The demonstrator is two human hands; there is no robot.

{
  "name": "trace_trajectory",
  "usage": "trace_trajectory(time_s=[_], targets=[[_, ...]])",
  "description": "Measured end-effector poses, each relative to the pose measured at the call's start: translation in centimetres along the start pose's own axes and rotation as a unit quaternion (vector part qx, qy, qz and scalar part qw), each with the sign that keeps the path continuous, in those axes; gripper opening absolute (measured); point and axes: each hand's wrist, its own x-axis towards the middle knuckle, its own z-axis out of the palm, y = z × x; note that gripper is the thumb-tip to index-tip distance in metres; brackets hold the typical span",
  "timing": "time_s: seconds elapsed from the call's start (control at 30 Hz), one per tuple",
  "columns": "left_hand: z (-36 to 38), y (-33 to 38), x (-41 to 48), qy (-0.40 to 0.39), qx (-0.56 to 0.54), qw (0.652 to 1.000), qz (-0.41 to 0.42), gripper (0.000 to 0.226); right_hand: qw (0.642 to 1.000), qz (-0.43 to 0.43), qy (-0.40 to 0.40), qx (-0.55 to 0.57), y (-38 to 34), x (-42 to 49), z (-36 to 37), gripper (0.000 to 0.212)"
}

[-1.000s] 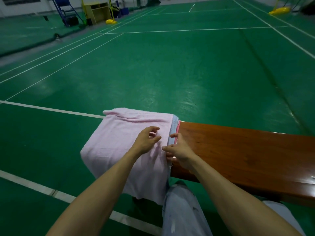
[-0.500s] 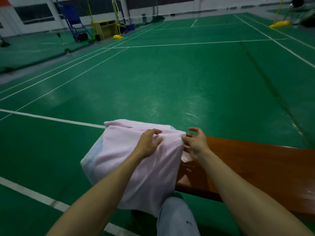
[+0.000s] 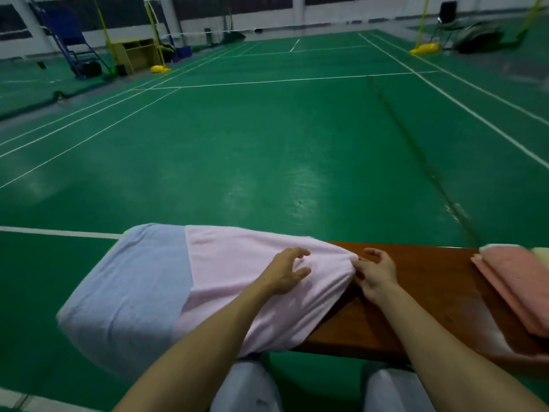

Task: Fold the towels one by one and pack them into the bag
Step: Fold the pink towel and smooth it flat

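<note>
A pale pink towel (image 3: 237, 263) lies over the left end of a brown wooden bench (image 3: 430, 292), partly pulled to the right. Under it a light blue towel (image 3: 142, 292) shows, draped over the bench end. My left hand (image 3: 285, 272) rests on the pink towel with fingers loosely spread. My right hand (image 3: 374, 272) pinches the pink towel's right edge between thumb and fingers. No bag is in view.
Folded salmon-pink towels (image 3: 517, 292) lie on the bench at the far right, with a pale one behind them. My knees (image 3: 246, 388) are below the bench. Green court floor (image 3: 267, 144) stretches ahead, with yellow post bases, a blue ladder stand and a cabinet far off.
The pink towel has been dragged to the right along the bench, uncovering the blue towel beneath. Both hands moved right with it. The view lifted and the salmon towels came into sight.
</note>
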Motion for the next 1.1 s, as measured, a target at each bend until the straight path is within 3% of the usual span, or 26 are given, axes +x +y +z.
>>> trace_trajectory(time_s=[0.27, 0.53, 0.87, 1.1], targets=[[4.9, 6.0, 3.6, -0.04, -0.003, 0.997, 0.063, 0.041, 0.997, -0.036, 0.072, 0.013, -3.9, 1.8, -6.6, 0.038], [6.5, 7.3, 3.9, -0.024, 0.012, 0.992, 0.121, 0.037, 0.985, -0.027, -0.111, -0.131, -1.7, -1.4, -6.0, 0.04], [3.0, 4.5, 2.4, -0.086, 0.109, 0.975, 0.172, 0.025, 0.962, -0.009, -0.215, -0.169, 0.0, -3.3, -3.1, 0.045], [1.6, 3.4, 1.5, -0.081, 0.119, 0.978, 0.147, 0.023, 0.948, -0.002, -0.265, -0.177, 0.5, -4.3, -1.3, 0.067]])
